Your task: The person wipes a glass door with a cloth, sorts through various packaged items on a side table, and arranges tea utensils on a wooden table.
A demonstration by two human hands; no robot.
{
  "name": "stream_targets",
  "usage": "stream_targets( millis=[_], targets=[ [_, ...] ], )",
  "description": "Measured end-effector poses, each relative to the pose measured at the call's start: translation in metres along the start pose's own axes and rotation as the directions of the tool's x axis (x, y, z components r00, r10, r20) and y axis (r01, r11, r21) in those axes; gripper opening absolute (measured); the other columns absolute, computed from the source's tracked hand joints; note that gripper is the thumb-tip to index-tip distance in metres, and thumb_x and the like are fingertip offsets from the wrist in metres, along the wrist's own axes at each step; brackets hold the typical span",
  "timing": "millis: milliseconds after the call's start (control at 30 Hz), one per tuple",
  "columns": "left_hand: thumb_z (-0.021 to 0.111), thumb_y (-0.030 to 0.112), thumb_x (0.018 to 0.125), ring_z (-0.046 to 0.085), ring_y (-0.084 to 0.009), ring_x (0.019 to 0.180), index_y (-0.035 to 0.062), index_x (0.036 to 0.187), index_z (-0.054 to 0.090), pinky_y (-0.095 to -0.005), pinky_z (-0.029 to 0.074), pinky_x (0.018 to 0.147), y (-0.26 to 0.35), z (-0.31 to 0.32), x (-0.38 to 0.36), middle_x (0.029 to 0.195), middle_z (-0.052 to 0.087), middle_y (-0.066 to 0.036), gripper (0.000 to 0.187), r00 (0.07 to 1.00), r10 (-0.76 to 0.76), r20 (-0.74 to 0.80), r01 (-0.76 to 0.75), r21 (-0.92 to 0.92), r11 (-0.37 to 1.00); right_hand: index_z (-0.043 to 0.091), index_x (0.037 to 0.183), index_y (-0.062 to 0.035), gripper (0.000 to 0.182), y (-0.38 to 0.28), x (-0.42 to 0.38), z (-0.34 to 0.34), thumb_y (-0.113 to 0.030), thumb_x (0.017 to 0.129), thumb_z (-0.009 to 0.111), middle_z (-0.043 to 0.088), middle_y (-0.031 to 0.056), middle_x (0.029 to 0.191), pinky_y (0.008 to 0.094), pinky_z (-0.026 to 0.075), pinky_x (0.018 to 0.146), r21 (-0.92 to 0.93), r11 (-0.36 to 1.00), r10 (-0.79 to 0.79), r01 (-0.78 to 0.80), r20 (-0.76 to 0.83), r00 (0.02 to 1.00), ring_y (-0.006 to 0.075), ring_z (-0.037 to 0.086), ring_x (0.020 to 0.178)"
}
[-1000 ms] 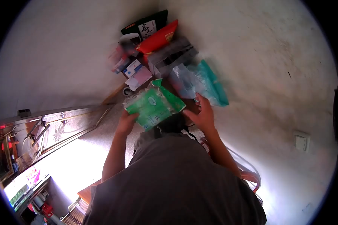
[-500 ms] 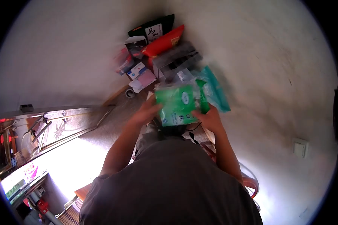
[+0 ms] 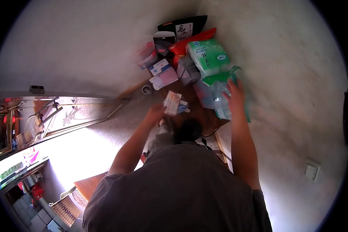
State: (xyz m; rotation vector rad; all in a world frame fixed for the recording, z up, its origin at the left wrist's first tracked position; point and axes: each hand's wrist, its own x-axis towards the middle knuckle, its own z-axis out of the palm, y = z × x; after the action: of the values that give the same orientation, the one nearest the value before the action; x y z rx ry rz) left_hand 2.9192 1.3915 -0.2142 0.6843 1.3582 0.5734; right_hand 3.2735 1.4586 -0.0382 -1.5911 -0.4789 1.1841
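My left hand [image 3: 156, 114] is at the left edge of some small white boxes or packets [image 3: 173, 102] on the brown tabletop; its fingertips are too blurred to show a grip. On the right, my right hand [image 3: 236, 92] has its fingers round the upper part of a teal plastic bag [image 3: 220, 104], whose edge sticks up past the fingertips. Above that bag, a green and white plastic-wrapped pack [image 3: 208, 57] lies against the grey box [image 3: 187, 70] and a red bag [image 3: 193, 41].
At the back stand a dark bag with a white label [image 3: 184, 31] and a black-and-white box [image 3: 164, 37]. A blue-white box [image 3: 159, 67], a pink-white box [image 3: 165, 78] and a roll of tape [image 3: 146, 89] lie at the left. A wall runs along the right.
The green pack has left my hands and lies on the pile at the back. My right hand has moved right and up to the teal bag. Small white packets now show by my left hand.
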Motion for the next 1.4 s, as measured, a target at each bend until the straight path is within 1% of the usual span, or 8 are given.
stream_targets(
  millis=[367, 500, 600, 767, 933, 1100, 1333, 1400],
  targets=[
    [0.066, 0.036, 0.089, 0.069, -0.0341, 0.090, 0.0021, 0.117, 0.065, -0.0437, 0.054, 0.078, -0.019, -0.037, 0.073, 0.101, 0.071, -0.019, 0.043, 0.930, 0.360, -0.076, -0.178, 0.764, 0.621, 0.049, 0.142, -0.0064, 0.055, 0.052, -0.035, -0.057, -0.016, 0.092, 0.072, 0.060, 0.0080, 0.116, 0.0283, 0.051, 0.079, -0.483, 0.691, -0.603, 0.539, 0.027, 0.797, 0.0155, 0.060, 0.092],
    [0.069, 0.035, 0.085, 0.066, -0.0395, 0.103, 0.0048, 0.118, 0.065, -0.0487, 0.054, 0.086, 0.048, -0.022, 0.094, 0.107, 0.070, -0.021, 0.045, 0.887, 0.398, -0.232, -0.144, 0.682, 0.717, 0.069, 0.116, -0.0037, 0.028, 0.041, -0.102, -0.042, -0.018, 0.091, 0.072, 0.070, 0.0080, 0.096, 0.0304, 0.053, 0.077, -0.717, 0.630, -0.301, 0.298, 0.129, 0.945, 0.0154, 0.066, 0.085],
    [0.075, 0.039, 0.082, 0.057, -0.0371, 0.118, 0.0117, 0.134, 0.056, -0.0480, 0.054, 0.089, 0.053, -0.013, 0.145, 0.125, 0.060, -0.016, 0.062, 0.769, 0.633, -0.089, -0.141, 0.942, 0.304, 0.071, 0.111, -0.0029, 0.028, 0.073, -0.119, -0.028, -0.021, 0.090, 0.073, 0.072, 0.0092, 0.091, 0.0318, 0.054, 0.079, -0.691, 0.696, -0.176, 0.195, 0.098, 0.979, 0.0174, 0.070, 0.084],
    [0.077, 0.044, 0.080, 0.049, -0.0347, 0.122, 0.0208, 0.143, 0.047, -0.0510, 0.050, 0.095, 0.075, 0.009, 0.192, 0.134, 0.048, -0.012, 0.074, 0.906, 0.390, -0.163, 0.040, 0.952, 0.304, 0.063, 0.126, -0.0051, 0.049, 0.143, -0.109, -0.002, -0.027, 0.085, 0.078, 0.071, 0.0126, 0.106, 0.0359, 0.054, 0.085, -0.729, 0.684, 0.163, -0.019, 0.127, 0.978, 0.0252, 0.069, 0.097],
    [0.078, 0.041, 0.078, 0.051, -0.0348, 0.118, 0.0169, 0.140, 0.050, -0.0494, 0.050, 0.093, 0.060, 0.007, 0.206, 0.130, 0.050, -0.014, 0.072, 0.872, 0.487, -0.039, -0.053, 0.983, 0.173, 0.043, 0.149, -0.0129, 0.096, 0.202, -0.070, 0.071, -0.035, 0.068, 0.088, 0.037, 0.0205, 0.154, 0.0521, 0.043, 0.105, -0.836, 0.285, -0.058, 0.469, 0.473, 0.879, 0.0402, 0.042, 0.136],
    [0.078, 0.036, 0.076, 0.053, -0.0348, 0.113, 0.0127, 0.134, 0.054, -0.0478, 0.049, 0.093, 0.042, -0.012, 0.213, 0.125, 0.052, -0.015, 0.067, 0.833, 0.513, 0.209, -0.305, 0.946, 0.109, 0.049, 0.147, -0.0234, 0.072, 0.251, -0.026, 0.149, -0.027, 0.080, 0.077, 0.033, 0.0106, 0.159, 0.0719, 0.030, 0.107, -0.655, -0.138, 0.001, 0.743, 0.750, 0.661, 0.0380, 0.031, 0.147],
    [0.076, 0.031, 0.074, 0.054, -0.0350, 0.109, 0.0128, 0.134, 0.056, -0.0475, 0.046, 0.095, 0.048, -0.021, 0.201, 0.121, 0.055, -0.016, 0.066, 0.747, 0.563, 0.354, -0.402, 0.915, -0.043, 0.050, 0.146, -0.0247, 0.072, 0.276, 0.018, 0.137, -0.032, 0.080, 0.076, 0.035, 0.0103, 0.158, 0.0715, 0.027, 0.109, -0.709, -0.323, -0.143, 0.627, 0.692, 0.708, 0.0360, 0.026, 0.150],
    [0.076, 0.030, 0.075, 0.053, -0.0355, 0.111, 0.0124, 0.137, 0.054, -0.0479, 0.046, 0.095, 0.032, -0.020, 0.212, 0.121, 0.056, -0.017, 0.069, 0.754, 0.555, 0.351, -0.400, 0.916, -0.035, 0.046, 0.148, -0.0231, 0.083, 0.235, 0.010, 0.135, -0.036, 0.074, 0.081, 0.035, 0.0136, 0.156, 0.0704, 0.028, 0.109, -0.763, -0.099, -0.055, 0.638, 0.645, 0.762, 0.0372, 0.028, 0.148]
  ],
)
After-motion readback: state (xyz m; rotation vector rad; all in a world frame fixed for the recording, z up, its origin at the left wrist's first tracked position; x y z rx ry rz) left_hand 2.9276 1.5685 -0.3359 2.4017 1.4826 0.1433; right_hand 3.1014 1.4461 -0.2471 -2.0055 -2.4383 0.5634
